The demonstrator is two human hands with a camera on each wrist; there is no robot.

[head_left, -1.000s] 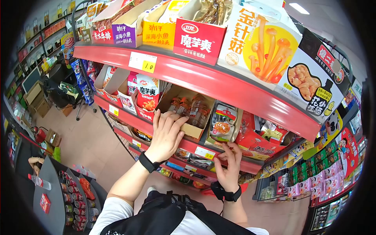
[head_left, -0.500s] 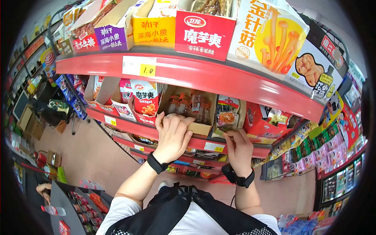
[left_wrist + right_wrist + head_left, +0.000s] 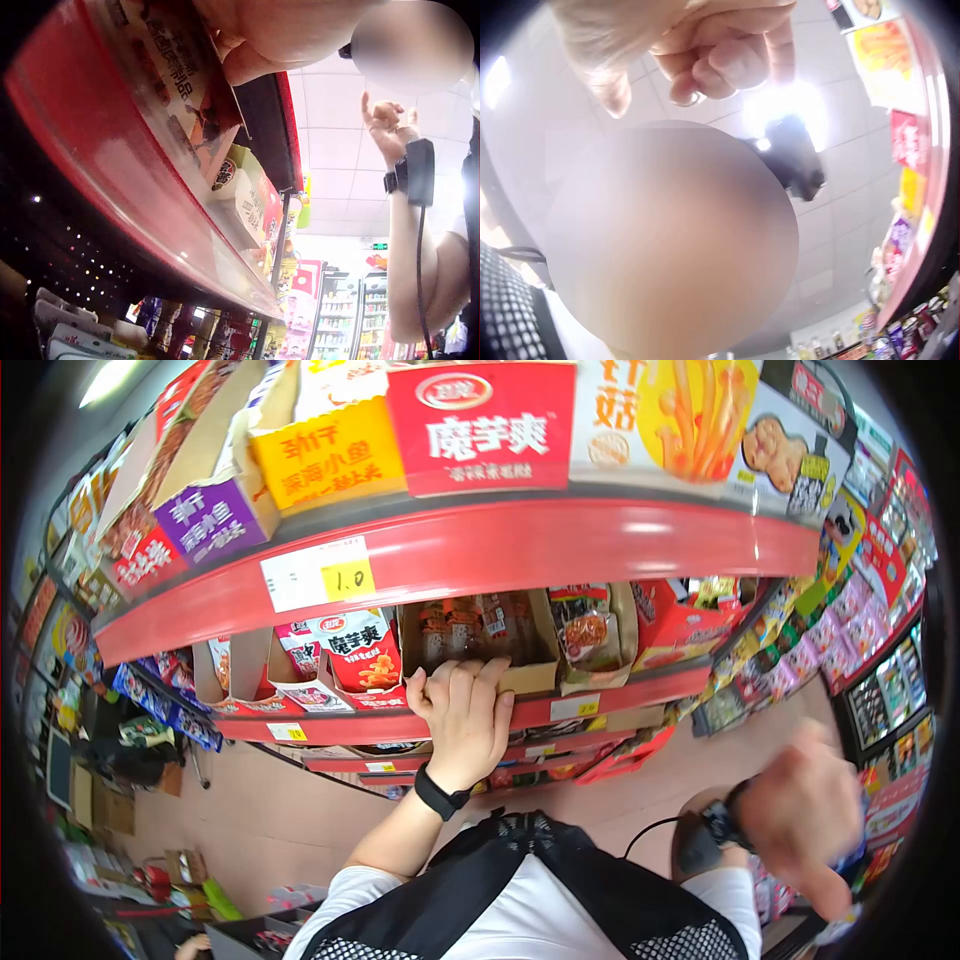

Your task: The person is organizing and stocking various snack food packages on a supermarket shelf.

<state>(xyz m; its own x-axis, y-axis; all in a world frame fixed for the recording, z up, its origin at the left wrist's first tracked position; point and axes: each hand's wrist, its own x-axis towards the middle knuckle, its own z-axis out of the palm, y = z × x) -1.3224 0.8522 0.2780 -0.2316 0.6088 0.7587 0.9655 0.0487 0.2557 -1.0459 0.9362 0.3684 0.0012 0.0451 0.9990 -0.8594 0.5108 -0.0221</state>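
Note:
My left hand rests at the front edge of an open carton on the middle shelf, fingertips bent over its lip. Inside that carton lie clear packs with orange ends. In the left wrist view the left hand touches the carton's upper edge. My right hand is blurred, away from the shelf at the right, and holds nothing. From the right wrist view, the right hand has loosely bent fingers and its thumb apart; the left wrist view also shows this hand.
Left of the carton stand red and white snack packs; right of it, another carton of packs. A red-edged upper shelf with large snack boxes overhangs them. Hanging packs line the right side; floor shows at lower left.
My right hand has left the shelf front by the neighbouring carton and swung out to the right. My left hand stays at its carton. The head view has shifted closer to the shelf.

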